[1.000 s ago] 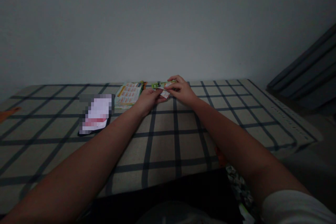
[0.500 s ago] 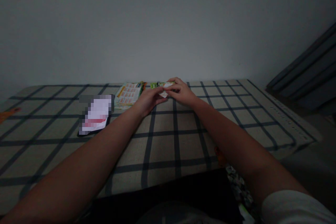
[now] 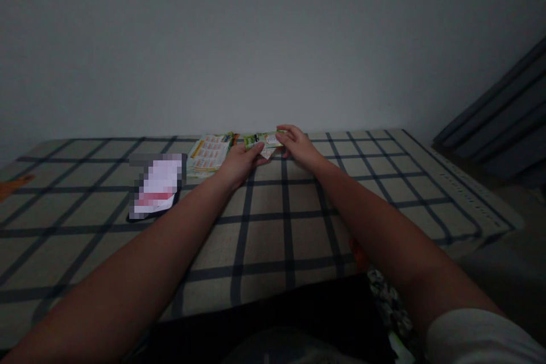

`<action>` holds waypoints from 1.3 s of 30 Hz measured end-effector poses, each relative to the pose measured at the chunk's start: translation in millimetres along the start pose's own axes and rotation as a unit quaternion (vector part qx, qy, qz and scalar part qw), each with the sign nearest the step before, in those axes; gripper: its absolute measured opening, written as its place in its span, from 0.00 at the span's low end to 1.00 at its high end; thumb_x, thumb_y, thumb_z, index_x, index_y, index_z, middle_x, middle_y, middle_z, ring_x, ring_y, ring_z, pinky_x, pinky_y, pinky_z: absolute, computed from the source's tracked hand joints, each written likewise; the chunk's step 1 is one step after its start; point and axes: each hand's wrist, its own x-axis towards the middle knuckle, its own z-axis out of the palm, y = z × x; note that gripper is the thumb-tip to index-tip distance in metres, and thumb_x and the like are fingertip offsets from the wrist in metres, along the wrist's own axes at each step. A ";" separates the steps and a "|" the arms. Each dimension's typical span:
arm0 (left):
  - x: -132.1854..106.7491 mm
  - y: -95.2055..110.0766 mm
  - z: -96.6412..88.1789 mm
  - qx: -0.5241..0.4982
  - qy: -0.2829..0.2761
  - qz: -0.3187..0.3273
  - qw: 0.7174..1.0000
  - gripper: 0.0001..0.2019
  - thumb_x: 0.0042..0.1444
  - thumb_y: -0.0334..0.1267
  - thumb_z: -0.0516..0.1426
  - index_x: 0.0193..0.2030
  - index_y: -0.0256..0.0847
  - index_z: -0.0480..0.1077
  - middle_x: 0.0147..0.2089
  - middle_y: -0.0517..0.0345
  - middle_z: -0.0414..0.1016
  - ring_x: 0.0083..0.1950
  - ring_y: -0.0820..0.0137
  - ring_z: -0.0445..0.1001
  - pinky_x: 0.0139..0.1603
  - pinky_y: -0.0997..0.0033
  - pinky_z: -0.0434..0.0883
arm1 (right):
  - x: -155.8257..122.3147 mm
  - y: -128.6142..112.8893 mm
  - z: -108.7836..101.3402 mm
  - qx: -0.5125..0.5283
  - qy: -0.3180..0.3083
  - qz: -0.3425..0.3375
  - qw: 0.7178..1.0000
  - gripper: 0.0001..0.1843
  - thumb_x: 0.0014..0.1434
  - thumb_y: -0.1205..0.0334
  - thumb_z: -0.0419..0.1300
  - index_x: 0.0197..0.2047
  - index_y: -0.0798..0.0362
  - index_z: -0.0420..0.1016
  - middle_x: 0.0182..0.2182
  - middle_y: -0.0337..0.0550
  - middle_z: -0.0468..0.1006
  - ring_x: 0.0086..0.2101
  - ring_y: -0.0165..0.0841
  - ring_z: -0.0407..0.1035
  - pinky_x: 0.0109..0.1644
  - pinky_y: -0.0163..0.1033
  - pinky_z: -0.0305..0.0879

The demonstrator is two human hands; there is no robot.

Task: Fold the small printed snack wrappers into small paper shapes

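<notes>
A folded sheet of printed paper (image 3: 264, 139), green and white with a pale pointed flap at its near edge, is held between my two hands near the table's far side. My left hand (image 3: 239, 165) pinches its left part, thumb on top and fingers underneath. At the paper's right end, my right hand (image 3: 300, 148) grips the edge between thumb and fingers. Just left of my left hand lies a stack of printed leaflets (image 3: 209, 152) in green, white and orange.
A phone (image 3: 158, 182) with a lit, blurred-out screen lies left of my left forearm. The checked tablecloth (image 3: 264, 239) covers the table up to the grey wall (image 3: 273, 45). An orange thing (image 3: 15, 186) shows at the left edge, and a dark curtain (image 3: 507, 108) hangs at right.
My right hand has shifted right, from the middle of the folded paper to its right end, uncovering more of the printed surface. My left hand has stayed nearly in place.
</notes>
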 end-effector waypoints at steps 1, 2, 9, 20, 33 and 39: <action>0.4 -1.4 -0.8 0.010 -0.006 0.005 1.000 0.11 0.57 0.41 0.68 0.43 0.35 0.81 0.49 0.46 0.85 0.46 0.65 0.82 0.53 0.66 0.79 | -0.5 -0.6 0.4 0.004 -0.013 0.016 1.000 0.13 0.67 0.53 0.63 0.51 0.51 0.76 0.39 0.43 0.80 0.33 0.29 0.72 0.30 0.30 0.69; 0.8 -2.8 -1.7 0.018 -0.012 0.011 1.000 0.13 0.57 0.42 0.69 0.43 0.35 0.81 0.49 0.46 0.85 0.46 0.65 0.82 0.53 0.66 0.79 | -1.2 -1.5 0.5 0.004 -0.024 0.024 0.999 0.11 0.67 0.54 0.64 0.46 0.53 0.77 0.36 0.42 0.80 0.31 0.28 0.72 0.29 0.29 0.68; 2.3 -9.1 -4.6 0.032 -0.013 0.011 0.999 0.15 0.55 0.47 0.69 0.42 0.36 0.82 0.46 0.47 0.85 0.45 0.65 0.82 0.52 0.65 0.78 | -4.2 -7.6 -3.3 -0.016 -0.045 0.046 0.998 0.08 0.65 0.61 0.65 0.36 0.56 0.79 0.28 0.42 0.79 0.26 0.27 0.70 0.30 0.31 0.69; -4.1 9.4 4.3 -0.057 0.000 -0.041 0.998 0.11 0.66 0.40 0.60 0.42 0.33 0.80 0.43 0.45 0.85 0.41 0.64 0.82 0.45 0.60 0.81 | -5.0 -8.4 -0.9 -0.072 -0.059 -0.066 0.993 0.09 0.63 0.59 0.63 0.34 0.56 0.75 0.28 0.39 0.75 0.29 0.29 0.68 0.36 0.35 0.66; -3.4 6.7 2.8 0.007 0.015 0.010 1.000 0.15 0.55 0.46 0.68 0.39 0.35 0.81 0.41 0.47 0.84 0.37 0.65 0.81 0.35 0.69 0.79 | -5.5 -9.4 -0.5 -0.083 -0.050 -0.075 0.992 0.10 0.61 0.56 0.64 0.37 0.56 0.76 0.30 0.41 0.76 0.29 0.29 0.67 0.33 0.35 0.64; -8.2 5.0 0.8 0.112 0.040 0.053 0.991 0.18 0.43 0.47 0.74 0.36 0.36 0.82 0.38 0.48 0.85 0.34 0.66 0.79 0.33 0.70 0.75 | -7.4 -8.0 -1.2 -0.082 -0.045 -0.069 0.993 0.13 0.60 0.53 0.66 0.35 0.55 0.75 0.27 0.38 0.74 0.29 0.29 0.67 0.32 0.35 0.62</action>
